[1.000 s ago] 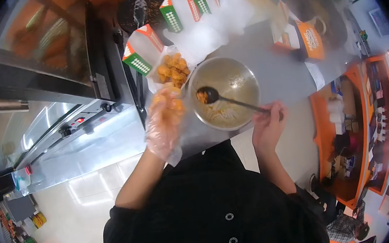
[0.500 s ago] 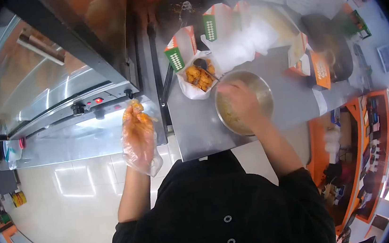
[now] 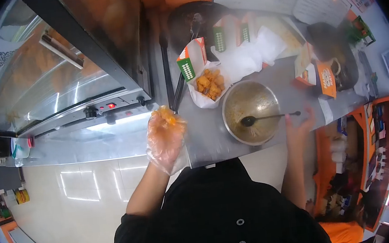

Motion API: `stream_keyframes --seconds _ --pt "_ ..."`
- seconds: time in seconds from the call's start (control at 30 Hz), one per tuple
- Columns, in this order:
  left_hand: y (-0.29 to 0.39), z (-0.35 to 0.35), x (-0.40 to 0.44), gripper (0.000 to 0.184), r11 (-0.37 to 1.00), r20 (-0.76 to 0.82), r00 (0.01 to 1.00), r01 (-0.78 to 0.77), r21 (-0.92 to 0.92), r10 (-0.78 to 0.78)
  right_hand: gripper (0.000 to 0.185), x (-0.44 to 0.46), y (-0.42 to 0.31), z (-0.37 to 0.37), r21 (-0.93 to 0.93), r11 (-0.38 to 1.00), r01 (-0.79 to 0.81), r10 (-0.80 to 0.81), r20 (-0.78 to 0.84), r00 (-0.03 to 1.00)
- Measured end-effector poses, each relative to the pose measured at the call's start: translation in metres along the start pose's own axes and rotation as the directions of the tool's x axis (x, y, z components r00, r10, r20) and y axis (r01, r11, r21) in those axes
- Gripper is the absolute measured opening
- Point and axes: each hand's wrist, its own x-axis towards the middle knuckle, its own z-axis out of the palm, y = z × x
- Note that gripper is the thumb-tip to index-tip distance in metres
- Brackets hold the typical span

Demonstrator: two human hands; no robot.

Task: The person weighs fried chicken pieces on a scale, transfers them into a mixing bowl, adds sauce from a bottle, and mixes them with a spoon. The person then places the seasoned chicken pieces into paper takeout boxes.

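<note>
My left hand wears a clear plastic glove smeared with orange sauce. Its fingers are curled together beside the counter's left edge; whether anything is between them is hidden. A dark spoon lies in the steel mixing bowl, its handle reaching past the right rim. Beside the handle's end is my bare right hand, blurred, thumb and fingers apart. Traces of sauce coat the bowl's inside. Fried chicken pieces fill a paper-lined box just left of the bowl.
White lining paper and printed takeaway boxes stand behind the bowl. An orange box is at the right. Black tongs lie near the counter's left edge, next to a heated display cabinet. A dark round pan stands behind.
The spoon has gone from over the chicken into the bowl. My right hand has moved right, from above the bowl to outside its rim. My left hand appears farther right, nearer the counter.
</note>
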Motion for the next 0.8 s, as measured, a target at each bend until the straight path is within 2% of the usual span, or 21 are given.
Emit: stream_keyframes --seconds 0.03,0.07,0.1,0.13,0.17,0.2,0.27,0.37,0.4,0.43,0.47,0.53,0.57,0.6,0.63,0.7,0.73,0.8 --pt "-0.002 0.000 0.003 0.010 0.999 0.061 0.998 0.025 -0.040 -0.023 0.059 0.000 0.001 0.003 -0.293 0.937 0.192 -0.232 -0.108 0.967" --pt "-0.004 -0.003 0.009 0.011 0.996 0.122 0.992 0.051 -0.079 -0.042 0.067 -0.009 -0.003 0.006 -0.046 0.960 0.275 -0.277 -0.039 0.960" --pt "-0.006 -0.006 0.013 0.014 0.990 0.178 0.982 0.084 -0.113 -0.063 0.075 -0.025 -0.014 0.011 0.206 0.925 0.318 -0.329 0.020 0.944" --pt "-0.008 -0.009 0.018 0.015 0.987 0.190 0.980 0.087 -0.134 -0.061 0.064 -0.034 -0.046 0.018 0.334 0.812 0.479 -0.556 0.192 0.809" --pt "-0.011 -0.011 0.024 0.018 0.984 0.201 0.978 0.094 -0.154 -0.062 0.055 -0.042 -0.078 0.025 0.518 0.675 0.526 -0.727 0.346 0.593" --pt "-0.013 -0.011 0.029 0.020 0.979 0.217 0.974 0.101 -0.178 -0.061 0.061 -0.053 -0.107 0.033 0.582 0.627 0.518 -0.776 0.404 0.485" --pt "-0.015 -0.006 0.034 0.022 0.971 0.201 0.977 0.121 -0.206 -0.079 0.048 -0.074 -0.124 0.068 0.614 0.545 0.571 -0.837 0.355 0.417" --pt "-0.009 -0.003 0.034 0.024 0.965 0.214 0.976 0.081 -0.250 -0.026 0.034 -0.065 -0.132 0.092 0.678 0.409 0.610 -0.904 0.210 0.372" --pt "-0.003 0.000 0.035 0.024 0.965 0.240 0.971 0.048 -0.257 0.016 0.030 -0.066 -0.135 0.094 0.671 0.413 0.616 -0.893 0.165 0.419" --pt "-0.002 -0.003 0.032 0.023 0.994 0.208 0.973 -0.092 -0.065 0.104 0.026 -0.064 -0.137 0.096 0.670 0.388 0.633 -0.887 0.083 0.455" --pt "-0.001 -0.010 0.034 0.019 0.998 0.326 0.944 -0.030 -0.059 0.048 0.022 -0.058 -0.144 0.105 0.673 0.335 0.659 -0.878 -0.032 0.478" --pt "0.001 -0.023 0.038 0.015 0.997 0.544 0.836 0.082 -0.004 -0.067 0.014 -0.054 -0.153 0.129 0.760 0.535 0.368 -0.712 0.171 0.682" --pt "-0.006 0.001 0.023 0.016 0.994 0.322 0.945 0.080 -0.069 -0.054 0.012 -0.045 -0.164 0.126 0.726 0.578 0.372 -0.710 0.223 0.668" --pt "-0.009 0.032 0.005 0.017 1.000 0.383 0.924 -0.001 -0.029 0.012 0.010 -0.033 -0.180 0.119 0.679 0.631 0.376 -0.697 0.282 0.660" --pt "-0.008 0.051 -0.010 0.018 0.997 0.435 0.898 -0.072 0.003 0.064 0.011 -0.025 -0.199 0.113 0.727 0.464 0.506 -0.787 0.077 0.612" --pt "0.002 0.056 -0.023 0.018 0.995 0.522 0.851 0.004 -0.097 0.048 0.021 -0.016 -0.223 0.098 0.693 0.130 0.709 -0.837 -0.307 0.454" --pt "0.004 0.053 -0.030 0.019 0.988 0.557 0.830 0.056 -0.146 0.035 0.019 -0.016 -0.231 0.093 0.679 0.063 0.732 -0.849 -0.348 0.396" --pt "0.015 0.036 -0.043 0.027 0.985 0.594 0.803 0.140 -0.105 -0.051 0.017 -0.020 -0.242 0.084 0.646 -0.049 0.762 -0.865 -0.409 0.291"
